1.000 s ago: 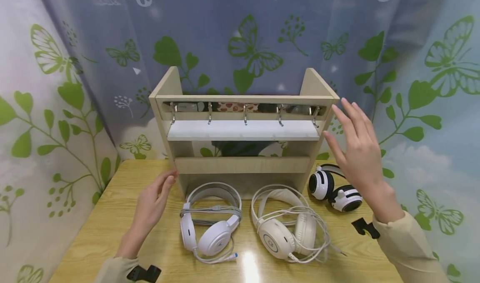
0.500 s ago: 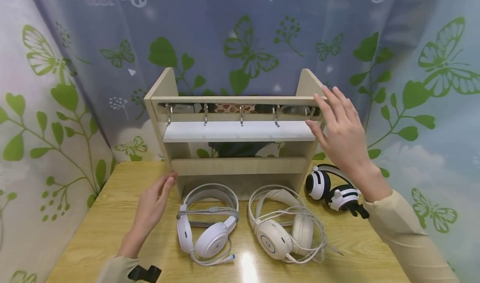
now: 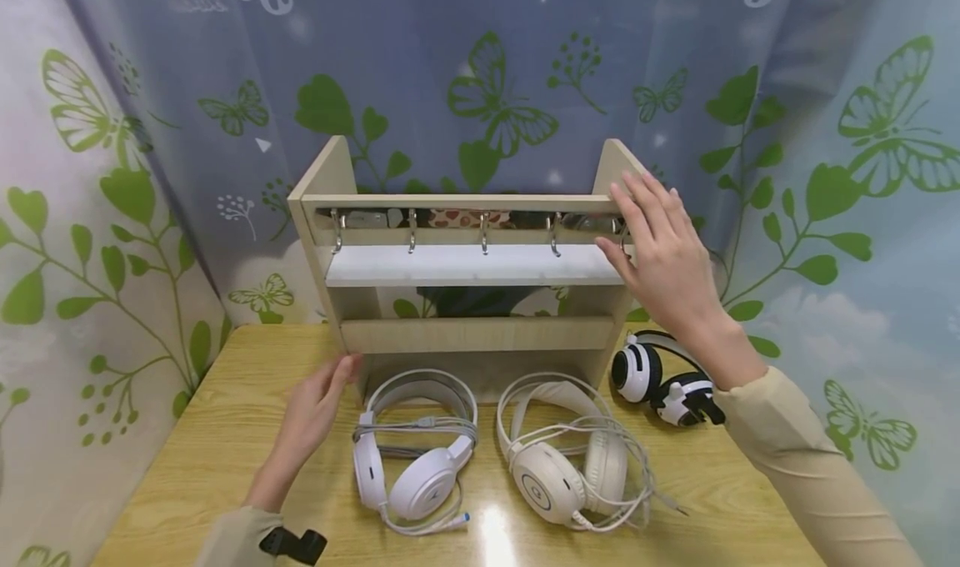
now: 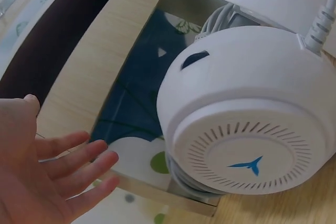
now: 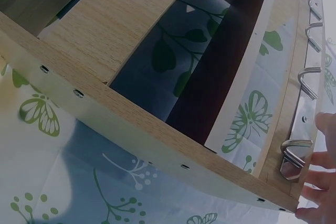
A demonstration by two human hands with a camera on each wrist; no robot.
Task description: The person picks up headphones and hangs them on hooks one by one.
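A light wooden rack [image 3: 480, 333] with a white shelf [image 3: 472, 265] stands upright on the table, a row of metal hooks [image 3: 483, 232] along its top board. In the head view my right hand [image 3: 663, 254] lies at the rack's upper right corner, fingers straight. The right wrist view has those fingertips [image 5: 317, 177] right at the top edge beside the end hook [image 5: 296, 153]. My left hand [image 3: 311, 408] is at the rack's lower left side, fingers relaxed. Close to it lies a white headset [image 3: 427, 484] with a grey cable wound round it.
A cream headset [image 3: 551, 479] with loose cable coils lies in front of the rack's right half. Black-and-white headphones [image 3: 637, 371] lie to the right of the rack, under my right forearm. A patterned curtain [image 3: 525, 67] hangs behind the wooden table [image 3: 240, 383].
My right hand has moved left, from beside the rack onto its upper right corner. The left hand has stayed at the rack's lower left, almost still. The headsets have not moved.
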